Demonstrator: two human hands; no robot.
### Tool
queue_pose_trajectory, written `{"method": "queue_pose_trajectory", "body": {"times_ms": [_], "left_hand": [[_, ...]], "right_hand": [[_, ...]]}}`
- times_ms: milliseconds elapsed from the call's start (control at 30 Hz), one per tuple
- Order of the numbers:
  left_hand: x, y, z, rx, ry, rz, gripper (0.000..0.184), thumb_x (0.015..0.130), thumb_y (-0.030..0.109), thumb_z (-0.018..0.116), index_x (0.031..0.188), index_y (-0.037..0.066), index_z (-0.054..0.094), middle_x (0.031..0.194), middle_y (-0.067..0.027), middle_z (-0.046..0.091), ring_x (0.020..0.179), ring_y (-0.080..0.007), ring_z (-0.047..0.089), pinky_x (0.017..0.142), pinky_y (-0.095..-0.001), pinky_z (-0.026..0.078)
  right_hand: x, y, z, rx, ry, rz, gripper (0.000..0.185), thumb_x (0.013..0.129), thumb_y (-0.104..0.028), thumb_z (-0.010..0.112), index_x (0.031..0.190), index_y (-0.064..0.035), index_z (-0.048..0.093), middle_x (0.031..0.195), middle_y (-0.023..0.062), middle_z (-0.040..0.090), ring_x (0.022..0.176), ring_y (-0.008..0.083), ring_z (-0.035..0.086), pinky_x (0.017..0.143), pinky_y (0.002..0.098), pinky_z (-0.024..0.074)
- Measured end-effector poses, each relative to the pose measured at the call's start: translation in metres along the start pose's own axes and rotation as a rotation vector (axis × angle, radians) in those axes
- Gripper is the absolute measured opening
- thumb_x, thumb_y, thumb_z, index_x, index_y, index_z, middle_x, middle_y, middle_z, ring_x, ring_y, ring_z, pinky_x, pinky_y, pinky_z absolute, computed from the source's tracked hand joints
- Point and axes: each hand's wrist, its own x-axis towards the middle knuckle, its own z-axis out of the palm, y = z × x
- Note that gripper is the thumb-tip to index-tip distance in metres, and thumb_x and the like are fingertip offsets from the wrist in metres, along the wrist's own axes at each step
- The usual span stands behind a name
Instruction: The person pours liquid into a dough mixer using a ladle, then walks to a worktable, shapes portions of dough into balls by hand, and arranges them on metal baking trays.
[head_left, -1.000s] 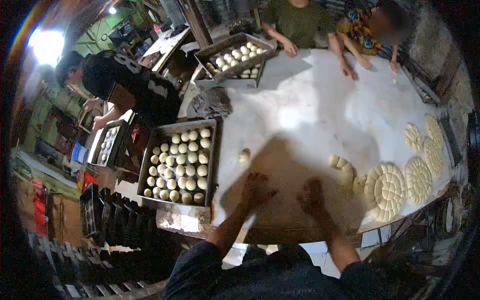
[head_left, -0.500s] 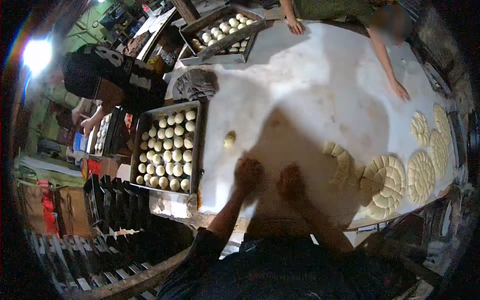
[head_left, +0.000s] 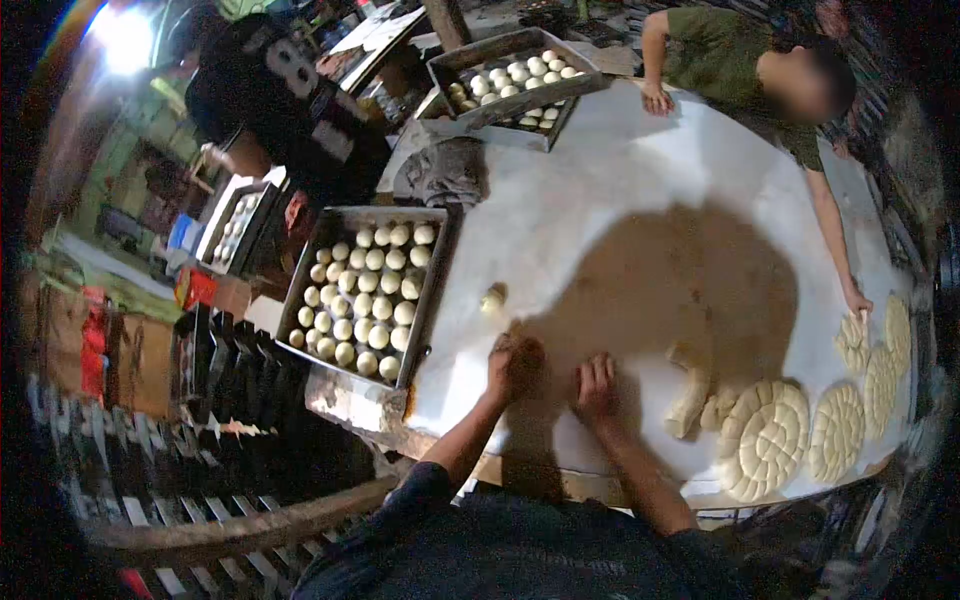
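Dough piece [head_left: 493, 298] lies beyond the hands [head_left: 514, 365] [head_left: 597, 388], apart from the tray rim [head_left: 426, 300].

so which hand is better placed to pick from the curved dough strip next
Likely the right hand: it is nearer the dough strip, while the left hand is closer to the dough-ball tray.

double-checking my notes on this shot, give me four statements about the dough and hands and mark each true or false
1. The small pale dough lump lies on the white tabletop, beyond the person's bare left hand. True.
2. The crumpled grey cloth is in the person's bare right hand. False: it lies by the table's left edge, apart from both hands.
3. The rectangular metal tray nearest the left hand holds rows of round pale dough balls. True.
4. The large round coil of segmented pale dough lies left of that tray. False: it lies right of the right hand.
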Motion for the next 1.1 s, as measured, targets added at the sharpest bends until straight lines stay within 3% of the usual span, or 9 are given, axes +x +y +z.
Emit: {"method": "queue_pose_trajectory", "body": {"times_ms": [100,300,367,567,733,867,967,1000,1100], "left_hand": [[-0.059,-0.029,-0.017,0.361,-0.168,0.459,0.02,0.08,0.016,0.059,0.098,0.007,0.062,0.094,-0.0106,0.063,0.099,-0.0313,0.056,0.09,-0.0423,0.044],[-0.001,-0.052,-0.087,0.44,-0.075,0.375,0.024,0.073,0.021,0.068,0.092,0.007,0.06,0.091,-0.0089,0.06,0.091,-0.0268,0.057,0.091,-0.0431,0.042],[0.034,-0.041,-0.066,0.306,-0.052,0.272,0.025,0.074,0.02,0.067,0.094,0.007,0.059,0.092,-0.0101,0.06,0.092,-0.0279,0.057,0.09,-0.0434,0.042],[-0.006,-0.028,-0.039,-0.022,-0.232,0.267,0.028,0.078,0.02,0.063,0.101,0.004,0.057,0.094,-0.0138,0.06,0.093,-0.0311,0.056,0.089,-0.0445,0.043],[-0.035,-0.05,-0.155,-0.082,-0.65,0.199,0.031,0.081,0.019,0.06,0.106,0.002,0.056,0.096,-0.0169,0.059,0.094,-0.0337,0.056,0.088,-0.0454,0.044],[0.076,-0.112,-0.272,-0.15,-0.391,-0.073,0.034,0.083,0.019,0.057,0.111,0.0,0.055,0.098,-0.0193,0.059,0.095,-0.0358,0.055,0.088,-0.0461,0.044],[0.18,-0.217,-0.344,0.505,-0.037,0.045,0.036,0.085,0.019,0.055,0.114,-0.001,0.054,0.099,-0.0212,0.059,0.095,-0.0374,0.055,0.087,-0.0466,0.045],[0.21,-0.238,-0.366,0.654,-0.027,0.042,0.036,0.085,0.019,0.055,0.115,-0.002,0.054,0.1,-0.0218,0.058,0.096,-0.0379,0.055,0.087,-0.0468,0.045],[0.243,-0.365,-0.355,0.598,-0.147,-0.106,0.048,0.084,0.019,0.058,0.125,-0.003,0.047,0.115,-0.0259,0.053,0.109,-0.041,0.05,0.097,-0.0473,0.04]], "right_hand": [[-0.024,-0.001,-0.031,0.143,-0.097,-0.14,0.01,0.078,-0.008,0.057,0.08,0.0011,0.052,0.091,0.0246,0.053,0.097,0.043,0.05,0.094,0.0528,0.0395],[0.002,0.075,-0.011,0.338,-0.348,0.154,0.019,0.086,-0.017,0.058,0.081,-0.0004,0.052,0.094,0.0212,0.052,0.104,0.0425,0.049,0.098,0.0541,0.0343],[0.019,0.057,0.036,-0.364,0.422,0.083,0.026,0.093,-0.025,0.051,0.095,0.0008,0.055,0.101,0.0225,0.054,0.109,0.0438,0.048,0.097,0.0551,0.0341],[-0.003,-0.022,0.006,-0.388,-0.099,0.025,0.026,0.093,-0.019,0.05,0.109,0.0001,0.056,0.113,0.0214,0.057,0.108,0.0422,0.05,0.091,0.0526,0.0385],[-0.012,-0.025,-0.043,0.015,-0.254,0.67,0.018,0.089,-0.017,0.053,0.095,-0.0026,0.061,0.095,0.0151,0.061,0.089,0.0305,0.058,0.081,0.041,0.0455],[0.017,-0.049,-0.045,0.169,-0.283,1.169,0.018,0.091,-0.018,0.054,0.093,-0.0006,0.061,0.082,0.0141,0.062,0.07,0.0228,0.061,0.061,0.035,0.0503],[0.108,-0.124,0.006,0.483,-0.16,0.953,0.021,0.091,-0.018,0.055,0.096,0.0011,0.062,0.088,0.0143,0.062,0.079,0.0212,0.062,0.066,0.0315,0.0513],[0.154,-0.15,0.028,0.344,-0.183,0.49,0.022,0.09,-0.018,0.055,0.101,0.0001,0.062,0.093,0.0146,0.063,0.088,0.0241,0.062,0.077,0.0338,0.0499],[0.29,-0.252,0.084,0.469,-0.046,0.069,0.029,0.086,-0.019,0.06,0.11,-0.0027,0.059,0.104,0.0156,0.061,0.101,0.0301,0.059,0.088,0.0389,0.0462]]}}
